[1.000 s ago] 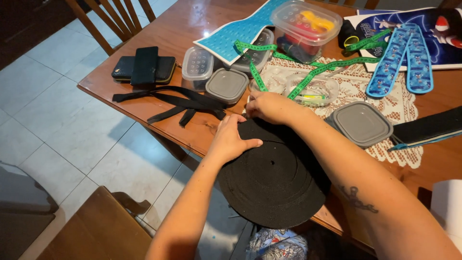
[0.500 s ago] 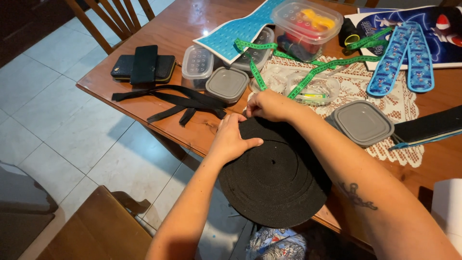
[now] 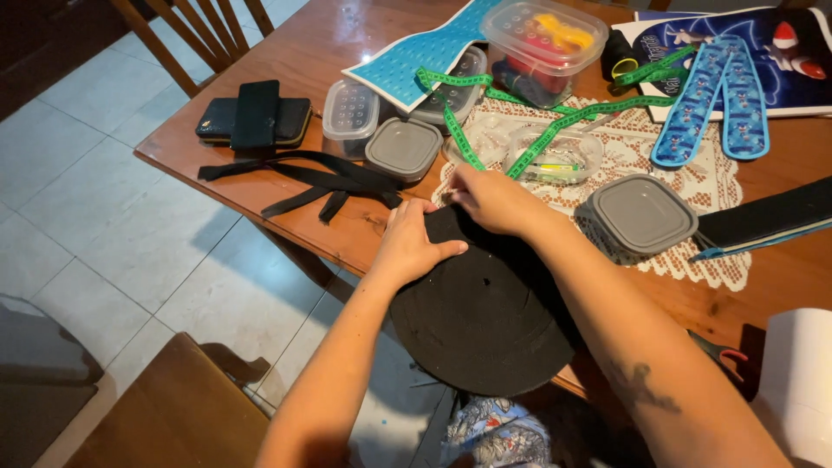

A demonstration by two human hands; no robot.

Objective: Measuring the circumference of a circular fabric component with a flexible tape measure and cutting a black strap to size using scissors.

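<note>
Under your hands: black round fabric piece [image 3: 485, 316] | bright green tape measure [image 3: 555, 121] | white lace doily [image 3: 693, 186] | grey container lids [image 3: 640, 212] | blue patterned straps [image 3: 711, 100] | black strips [image 3: 321, 178] | reddish-brown wooden surface [image 3: 286, 69]

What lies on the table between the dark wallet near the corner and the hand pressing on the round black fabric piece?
In the head view, loose black fabric straps lie on the wooden table between the dark wallet and the left hand.
</note>
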